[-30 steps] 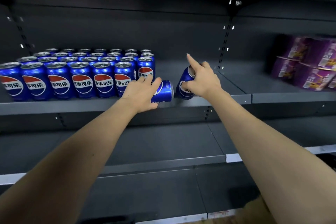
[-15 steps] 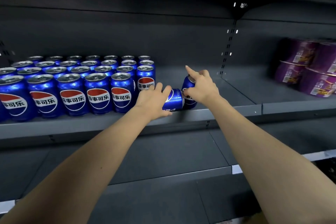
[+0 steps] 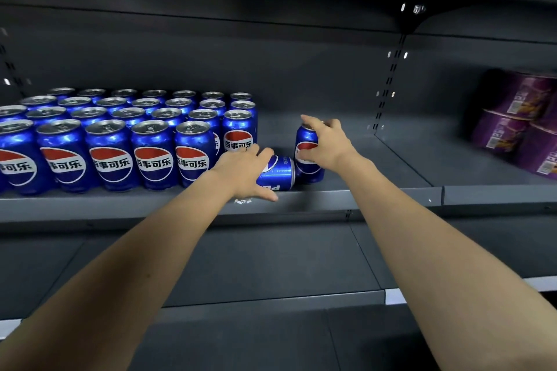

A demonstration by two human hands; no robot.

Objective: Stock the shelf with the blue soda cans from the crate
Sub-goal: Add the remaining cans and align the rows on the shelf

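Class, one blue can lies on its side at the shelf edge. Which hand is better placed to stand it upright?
Left. The left hand already rests on the tipped can; the right hand grips an upright can.

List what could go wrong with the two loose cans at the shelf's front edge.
1. The tipped can lies on its side at the shelf lip, under the left hand; it may roll off.
2. The upright can, gripped by the right hand, touches the tipped one and could get knocked over.
3. Righting either may bump the stocked rows.
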